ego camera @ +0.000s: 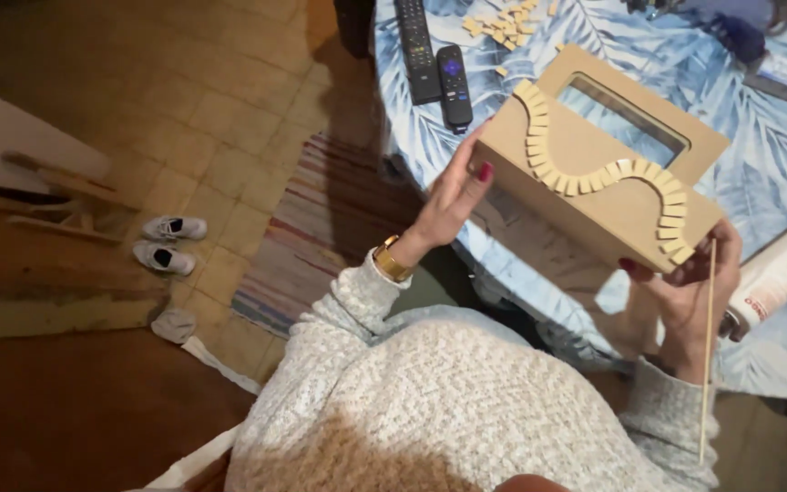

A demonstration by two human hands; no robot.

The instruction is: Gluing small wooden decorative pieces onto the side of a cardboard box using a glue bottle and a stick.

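Box [594, 182] is a flat wooden one with a rectangular window cut in its top face, held tilted in the air over the near edge of the table [776, 182], side face turned up toward the person. Left hand [453, 196] braces the left end, fingers together and flat against the wood, thumb tucked round the edge. Right hand [689, 292] cups the lower right corner, fingers curled onto it, and pinches a thin wooden stick [709, 346] that hangs almost straight down past the wrist. A wavy line of small wooden tiles [594, 178] runs across the side face. To do this well, I'd say: keep that face level-ish so tiles don't slide, support from both ends as now, and keep the stick tip off the row. Counts: one box, one stick, two remotes [434, 59], two white shoes [170, 241] on the floor, one white tube [781, 273] at right; loose tiles [503, 23] in a pile, too small to count.
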